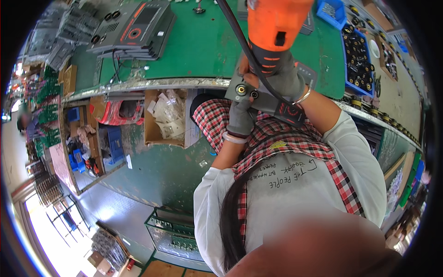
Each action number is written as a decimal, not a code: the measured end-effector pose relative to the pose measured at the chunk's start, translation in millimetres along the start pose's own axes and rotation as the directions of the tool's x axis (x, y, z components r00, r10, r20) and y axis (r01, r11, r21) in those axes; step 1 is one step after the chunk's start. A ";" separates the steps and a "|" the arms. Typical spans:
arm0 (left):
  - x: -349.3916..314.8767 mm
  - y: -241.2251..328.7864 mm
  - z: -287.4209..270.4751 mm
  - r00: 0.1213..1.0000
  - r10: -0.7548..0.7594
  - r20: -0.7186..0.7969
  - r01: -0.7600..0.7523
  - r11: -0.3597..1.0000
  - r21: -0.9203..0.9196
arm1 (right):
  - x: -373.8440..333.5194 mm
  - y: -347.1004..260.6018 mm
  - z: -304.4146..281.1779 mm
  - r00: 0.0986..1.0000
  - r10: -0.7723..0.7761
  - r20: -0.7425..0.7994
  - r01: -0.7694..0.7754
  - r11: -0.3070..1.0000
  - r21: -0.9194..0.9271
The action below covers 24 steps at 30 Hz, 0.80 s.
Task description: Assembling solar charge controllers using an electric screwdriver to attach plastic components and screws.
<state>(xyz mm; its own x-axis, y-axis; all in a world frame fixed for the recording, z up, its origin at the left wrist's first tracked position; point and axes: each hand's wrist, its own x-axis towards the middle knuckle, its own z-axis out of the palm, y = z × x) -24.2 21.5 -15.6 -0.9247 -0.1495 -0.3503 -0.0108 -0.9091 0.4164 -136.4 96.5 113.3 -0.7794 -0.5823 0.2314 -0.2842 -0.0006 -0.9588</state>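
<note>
A grey front panel (267,105) with a dark printed section lies tilted across my lap at the bench edge. Two round terminals with brass-coloured centres, one of them a larger terminal (241,89), stand at its left end. My left hand (242,119), in a grey glove with bare fingertips, grips the panel's near left edge beside the terminals. Above the panel, my gloved right hand (287,77) is closed around the lower, black part of an orange power tool (277,27). The tool's tip is hidden, and a black cable hangs past its left side.
A stack of similar panels (134,34) lies on the green bench (198,46) to the left. At right, a blue tray (345,60) holds many black terminal parts; a smaller blue bin (331,16) contains small metal pieces. Below the bench stands a cardboard box (150,120) with plastic wrapping.
</note>
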 end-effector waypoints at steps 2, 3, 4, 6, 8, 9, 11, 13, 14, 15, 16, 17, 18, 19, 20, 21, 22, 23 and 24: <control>-2.5 12.2 9.1 0.998 0.055 -0.031 -0.050 0.988 0.147 | -3.2 -2.9 -15.6 0.999 0.021 -0.048 -0.020 1.000 0.021; -3.8 18.8 11.3 0.996 0.085 0.029 -0.090 0.936 0.340 | -6.3 -6.5 -28.9 0.999 -0.012 -0.034 0.013 1.000 0.019; -0.8 19.8 3.6 0.988 0.144 0.053 -0.151 0.845 0.513 | -10.1 -10.8 -41.8 0.999 -0.045 -0.017 0.045 0.999 0.014; 3.3 21.7 1.1 0.978 0.177 0.114 -0.208 0.723 0.659 | -16.0 -8.6 -67.6 0.976 -0.197 -0.098 0.219 0.893 0.392; 0.3 31.4 7.0 0.998 0.040 0.045 -0.060 0.659 0.749 | -15.6 -7.0 -102.8 0.904 -0.210 -0.371 0.217 0.976 -0.024; 1.1 32.9 1.5 0.998 0.032 0.055 -0.062 0.660 0.749 | -18.6 -7.6 -117.3 0.901 -0.215 -0.378 0.218 0.975 -0.034; 5.9 31.4 -17.2 0.976 0.178 0.122 -0.175 0.324 0.930 | -22.2 -6.2 -146.7 0.767 -0.498 -0.404 0.122 0.732 -0.671; 5.6 36.9 -20.5 0.900 0.359 0.247 -0.233 -0.083 0.969 | -29.3 9.9 -173.0 0.739 -0.535 -0.410 0.135 0.714 -0.687; 2.7 42.9 -24.1 0.896 0.393 0.204 -0.138 -0.191 0.972 | -31.4 19.7 -180.4 0.711 -0.567 -0.415 0.156 0.704 -0.693; -0.7 49.2 -25.1 0.888 0.429 0.166 -0.034 -0.297 0.954 | -33.1 28.0 -183.6 0.711 -0.565 -0.418 0.152 0.704 -0.693; -5.2 56.7 -18.6 0.891 0.422 0.166 -0.037 -0.298 0.954 | -36.9 35.6 -185.7 0.685 -0.548 -0.480 0.119 0.734 -0.669; -10.0 64.9 -9.5 0.875 0.463 0.138 -0.045 -0.206 0.978 | -40.0 42.4 -188.3 0.656 -0.528 -0.539 0.086 0.762 -0.641; -13.3 70.7 -0.3 0.856 0.506 0.103 -0.053 -0.112 0.992 | -39.9 48.7 -191.0 0.656 -0.526 -0.542 0.083 0.763 -0.640; -13.7 72.0 4.7 0.858 0.503 0.103 -0.052 -0.114 0.992 | -39.1 55.2 -194.5 0.658 -0.535 -0.530 0.120 0.769 -0.628; -13.3 72.3 9.0 0.852 0.501 0.150 -0.130 -0.074 0.989 | -38.9 60.1 -198.0 0.659 -0.545 -0.518 0.155 0.773 -0.615; -14.4 73.9 13.1 0.840 0.507 0.192 -0.202 -0.036 0.979 | -37.0 63.4 -198.3 0.662 -0.553 -0.505 0.197 0.779 -0.595; -14.4 72.3 19.4 0.830 0.508 0.231 -0.245 -0.039 0.969 | -34.1 51.9 -191.1 0.671 -0.536 -0.512 0.211 0.800 -0.562; -13.2 70.7 29.1 0.828 0.511 0.230 -0.242 -0.043 0.969 | -32.7 40.1 -185.9 0.671 -0.535 -0.513 0.214 0.802 -0.557; -13.4 70.0 40.9 0.837 0.458 0.301 -0.289 -0.097 0.952 | -30.6 28.2 -179.6 0.679 -0.532 -0.506 0.177 0.788 -0.590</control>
<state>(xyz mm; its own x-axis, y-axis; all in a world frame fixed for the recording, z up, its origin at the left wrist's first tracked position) -28.2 -24.3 52.5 -0.8930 -0.4244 0.1497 -0.0942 0.5017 0.8599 -220.9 260.3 108.8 -0.6608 0.0163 0.7504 -0.6912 0.3766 -0.6168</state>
